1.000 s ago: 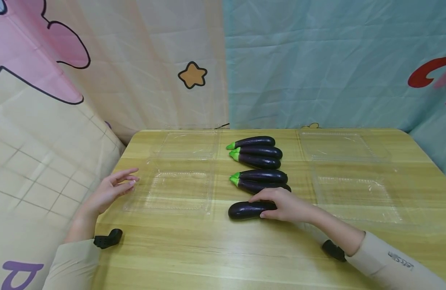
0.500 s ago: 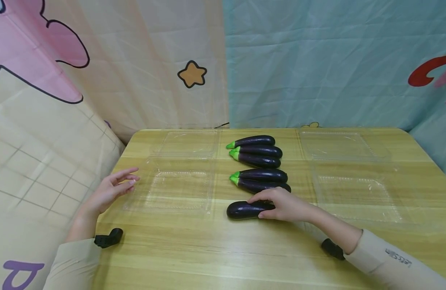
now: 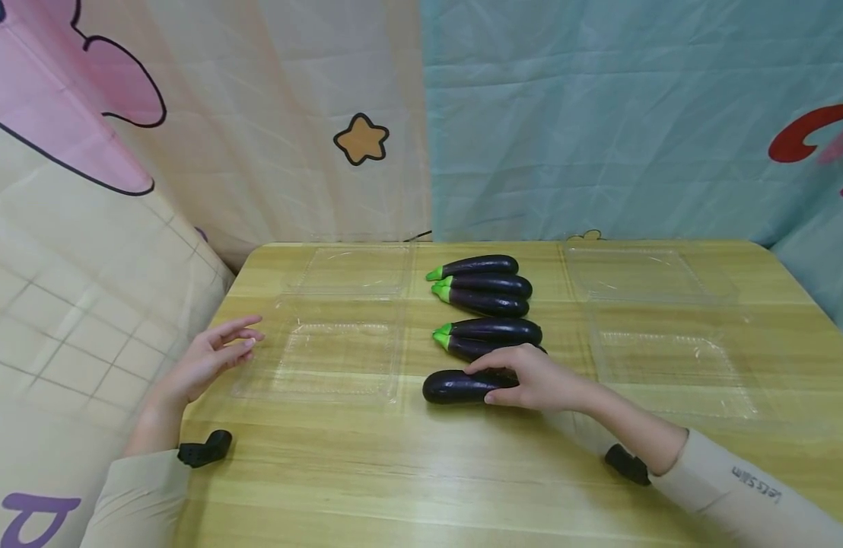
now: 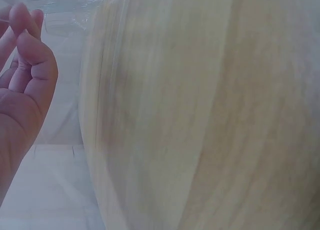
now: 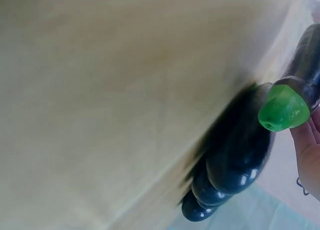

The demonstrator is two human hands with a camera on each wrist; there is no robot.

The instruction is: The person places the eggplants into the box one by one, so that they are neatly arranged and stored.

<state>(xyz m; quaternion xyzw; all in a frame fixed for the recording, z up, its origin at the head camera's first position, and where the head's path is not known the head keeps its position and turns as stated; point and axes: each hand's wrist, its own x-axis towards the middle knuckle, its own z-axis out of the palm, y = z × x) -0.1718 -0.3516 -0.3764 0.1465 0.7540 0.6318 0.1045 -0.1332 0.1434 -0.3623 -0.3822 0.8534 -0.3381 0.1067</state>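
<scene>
My right hand grips an eggplant from above, thumb on the near side and fingers on the far side. Its blunt dark end points left; the right wrist view shows its green cap on the other end. Just behind the hand lies a pair of eggplants, green caps to the left, the nearer one partly covered by the fingers. Farther back is a group of three eggplants. My left hand stays at the left edge of a clear plastic container, fingers loosely bent with a gap before the thumb.
The left container's raised clear lid lies toward the back. A second clear plastic container with its lid stands open on the right. All rest on a wood-grain table; a printed curtain hangs behind its far edge.
My right hand has shifted the held eggplant slightly left and away from me, toward the pair behind it. The left hand has stayed in place.
</scene>
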